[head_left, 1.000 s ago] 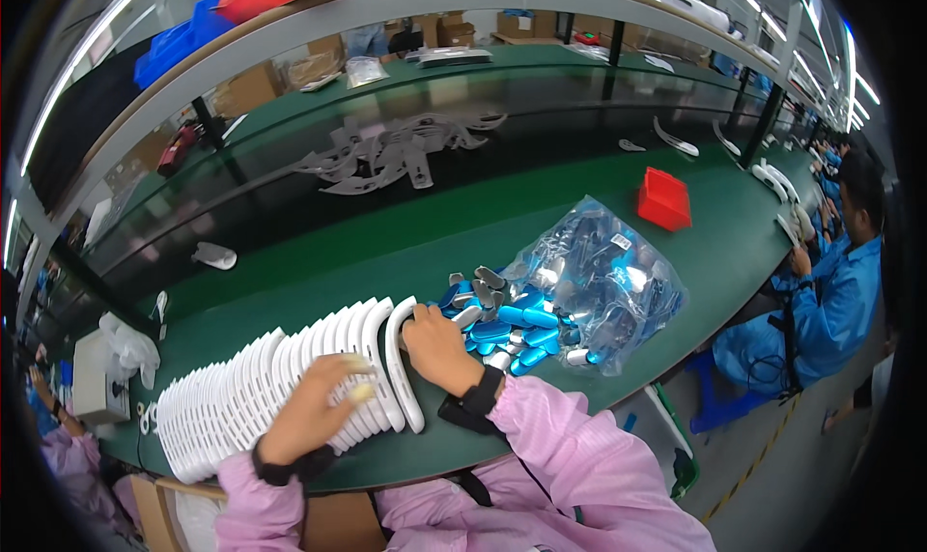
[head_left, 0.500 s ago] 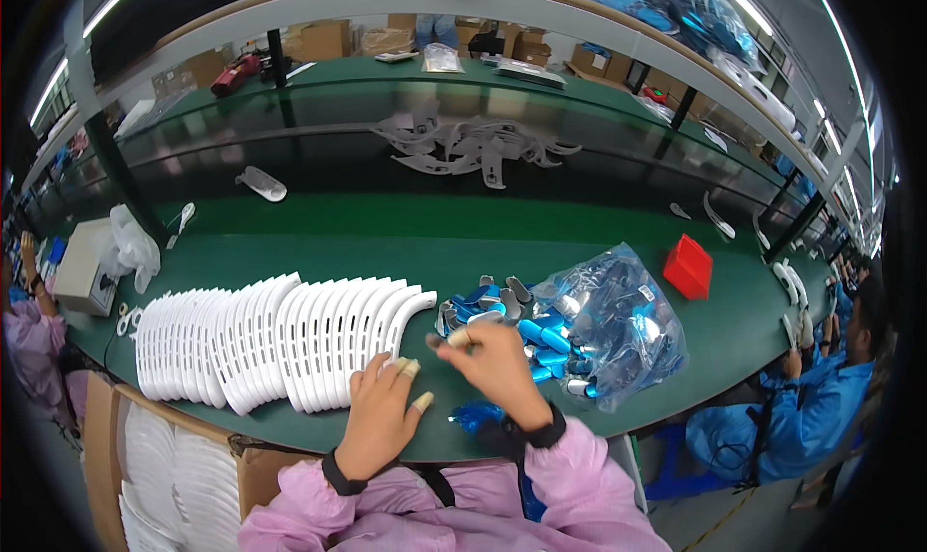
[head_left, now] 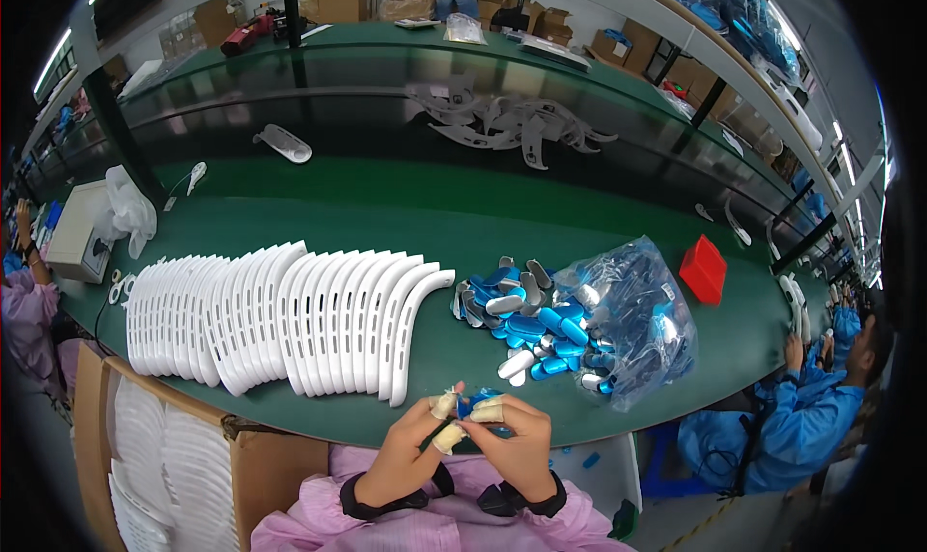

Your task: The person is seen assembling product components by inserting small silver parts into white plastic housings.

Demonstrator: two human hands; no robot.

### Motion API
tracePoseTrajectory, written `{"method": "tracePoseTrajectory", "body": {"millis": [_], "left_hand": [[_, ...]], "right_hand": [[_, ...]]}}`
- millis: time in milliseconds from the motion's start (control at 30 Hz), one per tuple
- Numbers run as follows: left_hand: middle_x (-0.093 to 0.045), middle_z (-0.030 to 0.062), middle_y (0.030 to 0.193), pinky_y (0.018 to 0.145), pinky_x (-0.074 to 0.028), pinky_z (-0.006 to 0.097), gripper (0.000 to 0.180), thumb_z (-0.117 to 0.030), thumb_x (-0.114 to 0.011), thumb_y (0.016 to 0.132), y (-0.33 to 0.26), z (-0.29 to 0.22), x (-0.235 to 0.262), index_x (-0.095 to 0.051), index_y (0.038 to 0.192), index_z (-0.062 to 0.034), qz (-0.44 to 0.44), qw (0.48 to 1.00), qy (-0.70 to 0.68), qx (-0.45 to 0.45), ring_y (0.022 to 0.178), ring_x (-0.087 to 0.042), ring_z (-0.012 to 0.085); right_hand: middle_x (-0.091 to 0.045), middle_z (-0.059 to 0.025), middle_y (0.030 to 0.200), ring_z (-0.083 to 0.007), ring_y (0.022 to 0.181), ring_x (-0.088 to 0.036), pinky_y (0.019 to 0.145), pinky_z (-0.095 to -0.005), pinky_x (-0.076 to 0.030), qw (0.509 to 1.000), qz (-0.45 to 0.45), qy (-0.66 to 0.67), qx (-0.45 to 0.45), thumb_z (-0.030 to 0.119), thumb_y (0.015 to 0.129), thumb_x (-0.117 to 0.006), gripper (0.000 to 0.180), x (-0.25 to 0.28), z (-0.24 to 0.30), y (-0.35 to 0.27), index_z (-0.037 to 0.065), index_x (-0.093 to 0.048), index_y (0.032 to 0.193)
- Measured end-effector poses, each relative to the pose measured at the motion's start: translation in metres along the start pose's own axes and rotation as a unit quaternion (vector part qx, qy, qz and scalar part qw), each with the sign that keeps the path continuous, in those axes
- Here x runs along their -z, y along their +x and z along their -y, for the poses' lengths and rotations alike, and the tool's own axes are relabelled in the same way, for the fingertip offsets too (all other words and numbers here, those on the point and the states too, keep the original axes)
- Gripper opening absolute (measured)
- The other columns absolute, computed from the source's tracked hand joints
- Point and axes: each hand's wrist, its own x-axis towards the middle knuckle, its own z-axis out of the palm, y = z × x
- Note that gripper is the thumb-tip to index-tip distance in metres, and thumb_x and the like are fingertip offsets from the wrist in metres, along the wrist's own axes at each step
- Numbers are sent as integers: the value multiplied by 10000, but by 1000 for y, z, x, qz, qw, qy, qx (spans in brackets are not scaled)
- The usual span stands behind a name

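Note:
My left hand [head_left: 404, 455] and my right hand [head_left: 519, 444] meet at the front edge of the green table. Pale covers wrap several fingertips. Between the pinched fingers is a small shiny blue piece [head_left: 479, 398], mostly hidden by them; its exact kind cannot be made out. Beyond my left hand stands a long row of white curved slotted parts [head_left: 333, 325], packed side by side. Past my right hand lies a loose pile of blue and silver oval caps [head_left: 541, 328], some spilling from a clear plastic bag [head_left: 652, 315].
A red bin [head_left: 703, 270] stands right of the bag. An open carton [head_left: 272, 470] of white parts sits below the table's left front. White scissors [head_left: 120, 286] and a beige box [head_left: 79, 233] are far left. A co-worker in blue [head_left: 811, 417] sits at right.
My right hand has come back from beside the cap pile, and my left hand has left the front of the white row. Both now meet around the blue piece. The view has shifted slightly.

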Motion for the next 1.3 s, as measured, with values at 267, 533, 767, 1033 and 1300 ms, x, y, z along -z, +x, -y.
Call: {"method": "tracePoseTrajectory", "body": {"millis": [267, 533, 767, 1033, 1300], "left_hand": [[-521, 128, 1022, 786, -429, 278, 295, -98, -568, 913, -7, -5, 9, -562, 1171, 45, 41, 999, -16, 15, 892, -517, 208], [-592, 114, 1040, 807, -471, 289, 269, -153, -525, 952, -12, -3, 5, -547, 1145, 33, -17, 978, -179, 102, 902, -591, 180], [-625, 151, 1108, 830, -481, 283, 234, -125, -467, 975, -6, -4, 18, -528, 1118, 50, -146, 961, -231, 39, 988, -614, 176], [-648, 112, 1018, 748, -481, 239, 170, -61, -604, 892, -9, -6, 14, -608, 1026, 43, -91, 988, -89, 86, 855, -598, 117], [-631, 67, 765, 523, -411, 246, 181, -104, -694, 822, -9, -8, 10, -673, 978, -13, -15, 999, 1, 44, 551, -495, 100]], "right_hand": [[-456, -8, 653, -53, 518, -385, 462, -242, -286, 986, 152, 49, -56, 9, 763, -736, 144, 10, -1, 2, -13, -607, 823], [-532, -11, 745, -47, 629, -506, 546, -177, -415, 965, 101, 205, -132, -9, 778, -714, 142, 8, -4, -5, -18, -572, 781], [-615, -108, 876, -232, 796, -591, 672, -342, -493, 980, -105, -161, 54, -36, 660, -722, 184, 32, -15, -10, 2, -576, 765], [-630, -98, 994, -293, 906, -565, 785, -383, -455, 922, 159, -345, 68, 111, 675, -772, 336, 50, -1, 7, 25, -670, 983], [-649, -90, 991, -209, 900, -592, 799, -310, -461, 976, 208, 9, 63, 39, 785, -710, 160, 23, 20, 27, 7, -673, 938]]}}
